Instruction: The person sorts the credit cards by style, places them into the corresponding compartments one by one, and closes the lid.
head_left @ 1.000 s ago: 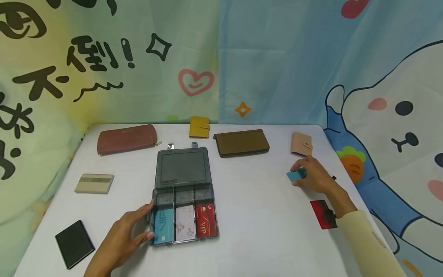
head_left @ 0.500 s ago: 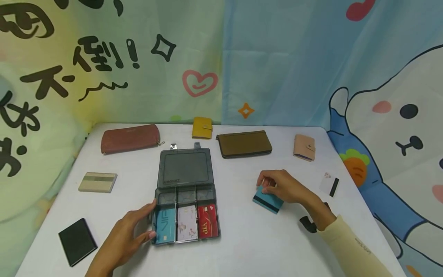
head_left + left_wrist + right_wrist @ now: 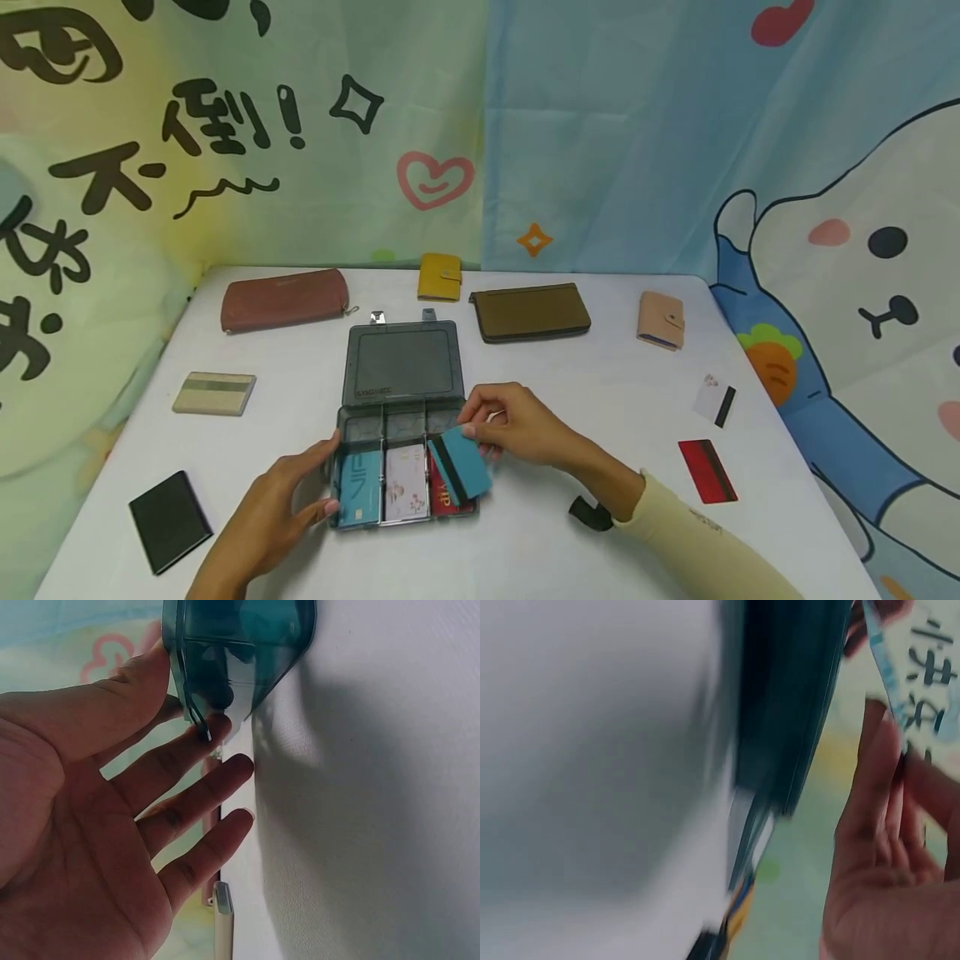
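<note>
Right hand (image 3: 521, 423) pinches blue card (image 3: 467, 465) over red VIP card (image 3: 440, 495) in gray box (image 3: 407, 360). Left hand (image 3: 279, 504) touches box edge, fingers pretty loose.

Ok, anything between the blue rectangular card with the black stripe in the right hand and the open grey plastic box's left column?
Nothing visible blocks the held blue card above the box. Lower down, two thin dividers cross the way, with a pale floral card between them; another blue card lies in the left column.
</note>
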